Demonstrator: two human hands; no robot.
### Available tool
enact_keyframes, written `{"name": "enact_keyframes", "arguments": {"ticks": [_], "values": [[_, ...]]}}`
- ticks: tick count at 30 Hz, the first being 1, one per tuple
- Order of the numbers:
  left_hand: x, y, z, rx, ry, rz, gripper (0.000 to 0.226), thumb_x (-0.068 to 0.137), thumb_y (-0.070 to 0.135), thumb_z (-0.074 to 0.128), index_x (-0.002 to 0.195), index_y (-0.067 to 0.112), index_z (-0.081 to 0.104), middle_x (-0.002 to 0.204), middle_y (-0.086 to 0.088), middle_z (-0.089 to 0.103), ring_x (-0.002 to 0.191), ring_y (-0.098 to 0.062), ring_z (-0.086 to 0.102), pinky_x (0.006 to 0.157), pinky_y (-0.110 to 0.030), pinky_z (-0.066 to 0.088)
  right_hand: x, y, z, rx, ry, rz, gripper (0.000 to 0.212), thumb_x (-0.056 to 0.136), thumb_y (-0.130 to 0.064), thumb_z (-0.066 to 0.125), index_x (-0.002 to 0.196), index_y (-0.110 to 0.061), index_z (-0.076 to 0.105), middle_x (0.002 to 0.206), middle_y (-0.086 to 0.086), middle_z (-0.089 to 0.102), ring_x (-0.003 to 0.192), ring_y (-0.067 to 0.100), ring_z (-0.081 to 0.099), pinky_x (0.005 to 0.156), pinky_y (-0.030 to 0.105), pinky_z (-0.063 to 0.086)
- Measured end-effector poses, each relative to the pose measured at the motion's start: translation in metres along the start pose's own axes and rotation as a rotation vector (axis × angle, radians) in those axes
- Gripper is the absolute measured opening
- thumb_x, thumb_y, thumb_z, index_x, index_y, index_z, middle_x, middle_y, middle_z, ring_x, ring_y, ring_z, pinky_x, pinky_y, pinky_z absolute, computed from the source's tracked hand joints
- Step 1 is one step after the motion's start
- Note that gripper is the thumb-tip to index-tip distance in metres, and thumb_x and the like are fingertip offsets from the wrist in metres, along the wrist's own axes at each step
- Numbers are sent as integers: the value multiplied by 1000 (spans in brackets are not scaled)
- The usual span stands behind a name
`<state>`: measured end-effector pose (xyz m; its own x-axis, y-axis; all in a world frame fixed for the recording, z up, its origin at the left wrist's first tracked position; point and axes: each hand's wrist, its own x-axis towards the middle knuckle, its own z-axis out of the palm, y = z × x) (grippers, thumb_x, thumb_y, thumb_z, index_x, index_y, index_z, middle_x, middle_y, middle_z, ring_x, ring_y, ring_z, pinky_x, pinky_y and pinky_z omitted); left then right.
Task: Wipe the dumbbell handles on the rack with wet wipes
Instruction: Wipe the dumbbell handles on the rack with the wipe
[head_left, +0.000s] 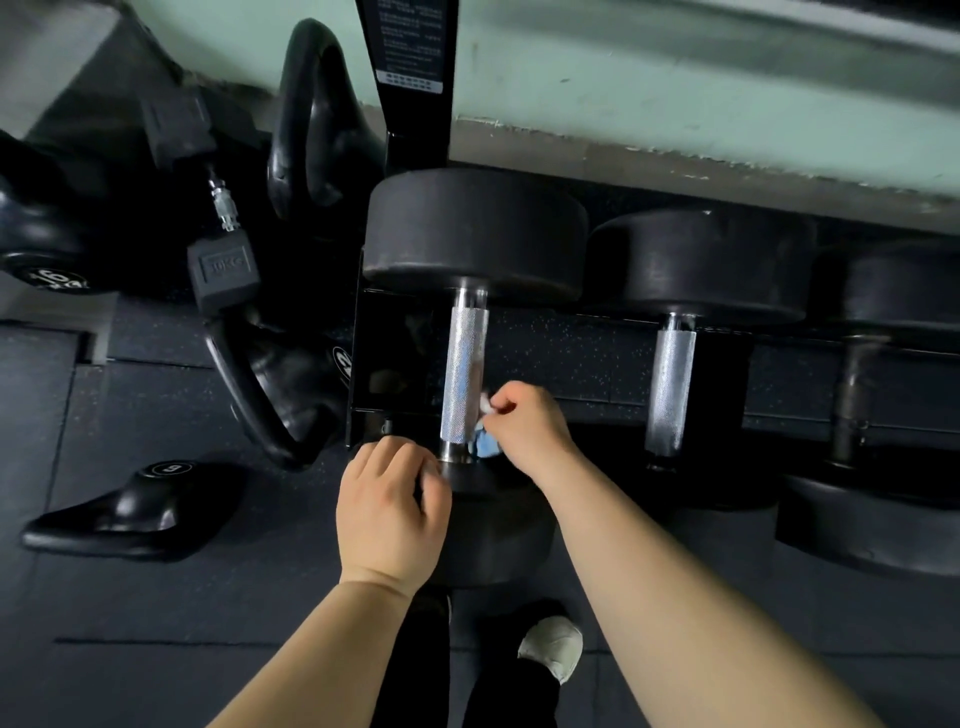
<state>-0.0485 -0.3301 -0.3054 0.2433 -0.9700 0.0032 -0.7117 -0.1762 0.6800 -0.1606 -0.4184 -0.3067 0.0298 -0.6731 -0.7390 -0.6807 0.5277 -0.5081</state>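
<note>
A big black dumbbell lies on the rack (363, 364) with its knurled steel handle (464, 374) pointing away from me. My right hand (524, 421) is just right of the handle's near end, fingers curled round a white wet wipe (485, 402) with a blue bit (485, 444) below it. My left hand (389, 512) rests on the dumbbell's near black head (493, 535), fingers curled over its edge. A second dumbbell's steel handle (670, 389) lies to the right, and a third, darker handle (852, 400) further right.
Kettlebells (311, 130) and a small hex dumbbell (223, 275) stand on the floor to the left, with a flat black weight (140, 512) nearer me. A black upright post (410, 78) rises behind the rack against a pale green wall. My shoe (553, 647) shows below.
</note>
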Motion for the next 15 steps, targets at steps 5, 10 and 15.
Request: {"name": "enact_keyframes", "arguments": {"ticks": [5, 10, 15], "values": [[-1, -1, 1, -6, 13, -2, 29, 77, 16, 36, 60, 3, 55, 64, -6, 57, 65, -12, 37, 63, -19, 30, 20, -20, -10, 106, 224, -83, 12, 87, -8, 51, 94, -6, 61, 75, -3, 52, 67, 12, 48, 46, 9, 32], [0, -1, 1, -10, 14, 1, 27, 76, 16, 37, 60, 4, 55, 64, -5, 57, 65, -12, 38, 62, -20, 31, 19, -20, -2, 161, 327, -155, 16, 83, -5, 52, 97, -4, 61, 76, 0, 53, 74, 16, 46, 54, 19, 33], [0, -1, 0, 1, 15, 1, 26, 76, 17, 38, 60, 5, 56, 65, -5, 58, 66, -12, 38, 62, -19, 30, 4, -8, 3, -48, 344, -326, 17, 85, -2, 51, 97, -2, 63, 92, 14, 64, 78, 22, 54, 57, 19, 36]]}}
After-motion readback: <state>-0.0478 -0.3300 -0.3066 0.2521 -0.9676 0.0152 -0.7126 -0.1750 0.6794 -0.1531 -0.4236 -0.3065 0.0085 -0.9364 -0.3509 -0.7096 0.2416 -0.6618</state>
